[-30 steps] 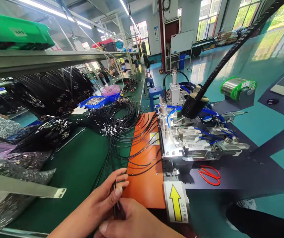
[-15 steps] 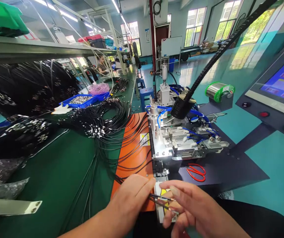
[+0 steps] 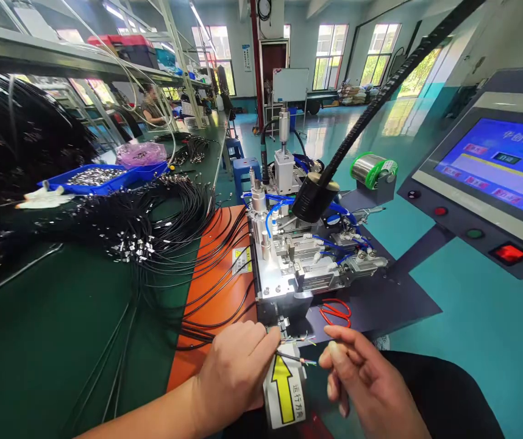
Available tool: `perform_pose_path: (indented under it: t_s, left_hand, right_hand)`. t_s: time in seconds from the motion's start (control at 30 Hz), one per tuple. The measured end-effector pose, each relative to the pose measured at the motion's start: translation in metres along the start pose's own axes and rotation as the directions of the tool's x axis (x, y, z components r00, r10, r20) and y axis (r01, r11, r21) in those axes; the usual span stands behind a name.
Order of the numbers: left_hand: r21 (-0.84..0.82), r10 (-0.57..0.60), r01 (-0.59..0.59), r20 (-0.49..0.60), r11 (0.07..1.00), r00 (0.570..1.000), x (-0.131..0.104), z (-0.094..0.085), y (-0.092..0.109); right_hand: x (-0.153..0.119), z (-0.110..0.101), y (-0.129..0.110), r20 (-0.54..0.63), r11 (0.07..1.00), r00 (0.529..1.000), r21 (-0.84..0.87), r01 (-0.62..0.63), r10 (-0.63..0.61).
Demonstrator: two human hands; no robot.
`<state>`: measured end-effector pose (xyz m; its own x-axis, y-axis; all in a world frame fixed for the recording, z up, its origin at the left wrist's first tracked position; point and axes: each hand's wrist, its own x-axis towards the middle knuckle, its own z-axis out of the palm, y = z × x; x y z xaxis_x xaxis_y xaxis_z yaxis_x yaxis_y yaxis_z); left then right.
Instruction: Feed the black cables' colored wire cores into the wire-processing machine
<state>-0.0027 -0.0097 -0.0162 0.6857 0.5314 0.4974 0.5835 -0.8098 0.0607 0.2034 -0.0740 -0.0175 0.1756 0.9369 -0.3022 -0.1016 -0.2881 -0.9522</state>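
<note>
My left hand [image 3: 243, 360] is closed round black cables, whose stripped ends [image 3: 307, 361] with thin coloured wires stick out to the right of its fingers. Just right of those wire ends is my right hand [image 3: 357, 378], thumb near the curled fingers; whether a small thing is between them cannot be made out. Under the wire ends lies a white plate with a yellow arrow [image 3: 283, 393]. The cables run back over an orange board [image 3: 211, 253] to a large black cable bundle [image 3: 174, 213] on the green table [image 3: 60, 317].
Ahead stands a metal machine [image 3: 289, 244] with blue tubes. Red-handled scissors [image 3: 336, 312] lie at its near side. A solder spool [image 3: 373, 171] and a control screen [image 3: 499, 158] are to the right. Blue trays [image 3: 92, 189] sit on the left. A person [image 3: 152, 110] is far back.
The view has turned to the right. My right hand has drawn away from the wire ends, which now show fanned out and uncovered. My left hand still holds the cables.
</note>
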Motion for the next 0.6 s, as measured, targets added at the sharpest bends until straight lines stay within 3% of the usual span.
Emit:
perform_pose_path:
  t_s: [0.43, 0.6]
  left_hand:
    - [-0.051, -0.020, 0.020, 0.013, 0.999, 1.000, 0.000, 0.000, 0.003]
    - [-0.148, -0.015, 0.021, 0.042, 0.989, 0.999, -0.002, 0.003, 0.003]
  right_hand:
    - [0.021, 0.010, -0.001, 0.133, 0.993, 0.991, -0.117, -0.001, 0.017]
    - [0.022, 0.009, -0.002, 0.123, 0.995, 0.992, -0.100, -0.001, 0.013]
